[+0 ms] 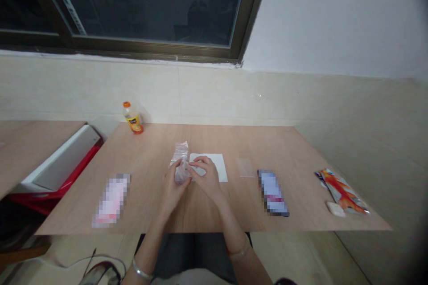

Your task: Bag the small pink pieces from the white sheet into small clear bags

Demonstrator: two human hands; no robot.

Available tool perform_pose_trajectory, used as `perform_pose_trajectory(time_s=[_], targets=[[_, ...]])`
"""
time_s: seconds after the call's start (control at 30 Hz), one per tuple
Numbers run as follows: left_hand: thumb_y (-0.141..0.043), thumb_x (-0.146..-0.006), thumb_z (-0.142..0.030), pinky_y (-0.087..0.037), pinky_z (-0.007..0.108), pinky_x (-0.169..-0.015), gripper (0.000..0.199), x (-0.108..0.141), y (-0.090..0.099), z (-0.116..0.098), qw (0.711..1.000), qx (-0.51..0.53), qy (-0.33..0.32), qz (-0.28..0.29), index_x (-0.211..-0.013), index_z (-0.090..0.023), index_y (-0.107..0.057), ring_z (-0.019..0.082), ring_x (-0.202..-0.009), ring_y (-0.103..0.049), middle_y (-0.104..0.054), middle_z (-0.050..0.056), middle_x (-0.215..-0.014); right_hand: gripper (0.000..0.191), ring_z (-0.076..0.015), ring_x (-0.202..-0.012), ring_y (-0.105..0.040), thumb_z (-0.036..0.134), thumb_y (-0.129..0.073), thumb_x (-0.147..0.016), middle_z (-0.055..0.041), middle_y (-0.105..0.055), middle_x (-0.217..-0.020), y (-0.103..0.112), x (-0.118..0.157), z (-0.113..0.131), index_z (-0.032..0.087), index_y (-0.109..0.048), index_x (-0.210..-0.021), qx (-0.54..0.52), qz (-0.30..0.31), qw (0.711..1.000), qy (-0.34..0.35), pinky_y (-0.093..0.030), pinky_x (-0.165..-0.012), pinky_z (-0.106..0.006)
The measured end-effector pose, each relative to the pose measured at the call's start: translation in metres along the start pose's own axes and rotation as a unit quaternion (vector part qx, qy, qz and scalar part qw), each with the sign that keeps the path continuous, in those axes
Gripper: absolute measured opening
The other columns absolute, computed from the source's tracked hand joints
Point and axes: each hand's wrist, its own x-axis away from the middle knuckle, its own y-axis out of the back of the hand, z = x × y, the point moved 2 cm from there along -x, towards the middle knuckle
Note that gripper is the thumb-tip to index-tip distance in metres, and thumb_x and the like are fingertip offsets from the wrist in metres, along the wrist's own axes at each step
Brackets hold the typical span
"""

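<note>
gripping a crumpled translucent plastic bag (182, 173) between left hand (173, 190) and right hand (209, 179), grip pressed together, bag at the edge of a white paper sheet (217, 164) on the wood-grain counter (234, 205).

A bottle (133, 118) stands at the back left of the worktop (254, 142). A sheet of paper (218, 164) lies mid-worktop between a packet (112, 200) and another packet (273, 192), with a snack bag (343, 191) farther right.

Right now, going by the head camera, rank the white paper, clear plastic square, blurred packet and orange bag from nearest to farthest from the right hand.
From the right hand:
1. white paper: directly under the hand.
2. clear plastic square: just right of the paper.
3. blurred packet: farther right on the table.
4. orange bag: farthest, near the table's right end.
</note>
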Motion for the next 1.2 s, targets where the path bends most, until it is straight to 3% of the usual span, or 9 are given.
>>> perform_pose_trajectory(time_s=[0.1, 0.23, 0.33, 0.43, 0.6, 0.7, 0.8, 1.03, 1.2], targets=[[-0.064, -0.075, -0.03, -0.045, 0.041, -0.094, 0.052, 0.0, 0.0, -0.004, 1.0, -0.002, -0.013, 0.005, -0.124, -0.02, -0.047, 0.025, -0.111, -0.057, -0.059, 0.011, -0.12, 0.021, -0.0184, -0.092, -0.06, 0.03, -0.069, -0.076, -0.0043, -0.064, -0.1, 0.003, 0.006, 0.003, 0.028, -0.072, -0.097, -0.007, 0.063, 0.998, 0.004, -0.046, -0.082, -0.031], [-0.068, -0.071, -0.03, -0.047, 0.041, -0.092, 0.056, 0.001, 0.002, -0.009, 1.0, 0.007, -0.001, -0.003, -0.123, -0.02, -0.048, 0.025, -0.106, -0.059, -0.06, 0.009, -0.116, 0.012, -0.0163, -0.08, -0.062, 0.025, -0.064, -0.079, -0.0027, -0.068, -0.086, 0.008, 0.009, 0.003, 0.024, -0.072, -0.088, -0.037, 0.105, 0.994, -0.018, -0.047, -0.075, -0.029], [-0.073, -0.065, -0.033, -0.049, 0.04, -0.087, 0.059, 0.001, 0.005, -0.016, 0.999, 0.041, 0.032, -0.012, -0.118, -0.018, -0.052, 0.024, -0.099, -0.061, -0.063, 0.008, -0.108, 0.012, -0.0154, -0.074, -0.062, 0.023, -0.059, -0.081, -0.0025, -0.07, -0.083, 0.014, 0.007, 0.003, 0.022, -0.071, -0.084, -0.05, 0.096, 0.993, -0.046, -0.046, -0.068, -0.027], [-0.07, -0.068, -0.038, -0.051, 0.036, -0.081, 0.04, 0.0, 0.009, -0.023, 0.99, 0.116, 0.074, -0.001, -0.101, -0.017, -0.06, 0.02, -0.087, -0.063, -0.066, 0.005, -0.093, 0.013, -0.016, -0.078, -0.063, 0.025, -0.059, -0.081, -0.0029, -0.072, -0.089, 0.02, 0.005, 0.005, 0.022, -0.07, -0.086, -0.071, 0.071, 0.993, -0.06, -0.045, -0.064, -0.025], [-0.066, -0.073, -0.044, -0.053, 0.03, -0.071, 0.028, -0.002, 0.013, -0.03, 0.969, 0.215, 0.121, -0.002, -0.08, -0.016, -0.064, 0.017, -0.072, -0.065, -0.068, 0.002, -0.076, 0.033, -0.0153, -0.072, -0.062, 0.033, -0.067, -0.074, -0.0028, -0.071, -0.085, 0.021, 0.008, 0.005, 0.022, -0.065, -0.105, -0.189, 0.036, 0.976, -0.106, -0.044, -0.06, -0.024], [-0.069, -0.071, -0.043, -0.053, 0.029, -0.069, 0.029, 0.0, 0.014, -0.034, 0.962, 0.238, 0.129, -0.021, -0.079, -0.015, -0.065, 0.017, -0.069, -0.066, -0.069, 0.002, -0.072, 0.027, -0.0157, -0.07, -0.061, 0.038, -0.068, -0.072, -0.0031, -0.07, -0.079, 0.018, 0.011, 0.002, 0.019, -0.067, -0.092, -0.245, 0.047, 0.959, -0.135, -0.046, -0.062, -0.025], [-0.07, -0.07, -0.042, -0.052, 0.027, -0.065, 0.028, 0.002, 0.012, -0.039, 0.96, 0.244, 0.135, -0.025, -0.077, -0.015, -0.066, 0.017, -0.068, -0.067, -0.07, 0.003, -0.072, 0.021, -0.0151, -0.07, -0.06, 0.039, -0.065, -0.074, -0.0023, -0.068, -0.076, 0.019, 0.014, 0.002, 0.019, -0.066, -0.077, -0.24, 0.048, 0.961, -0.125, -0.046, -0.065, -0.026], [-0.07, -0.071, -0.039, -0.05, 0.023, -0.062, 0.025, 0.004, 0.01, -0.049, 0.963, 0.235, 0.132, -0.021, -0.077, -0.016, -0.067, 0.015, -0.069, -0.065, -0.071, 0.003, -0.076, 0.02, -0.0159, -0.076, -0.059, 0.039, -0.061, -0.078, -0.0014, -0.066, -0.08, 0.026, 0.016, 0.004, 0.02, -0.065, -0.08, -0.206, 0.038, 0.971, -0.113, -0.043, -0.066, -0.025], [-0.068, -0.072, -0.04, -0.049, 0.022, -0.058, 0.026, 0.005, 0.01, -0.05, 0.961, 0.232, 0.148, -0.025, -0.08, -0.015, -0.066, 0.015, -0.067, -0.064, -0.07, 0.003, -0.076, 0.02, -0.0145, -0.07, -0.057, 0.039, -0.064, -0.076, -0.0009, -0.064, -0.079, 0.021, 0.018, 0.001, 0.02, -0.064, -0.082, -0.237, 0.057, 0.962, -0.121, -0.044, -0.065, -0.026]])
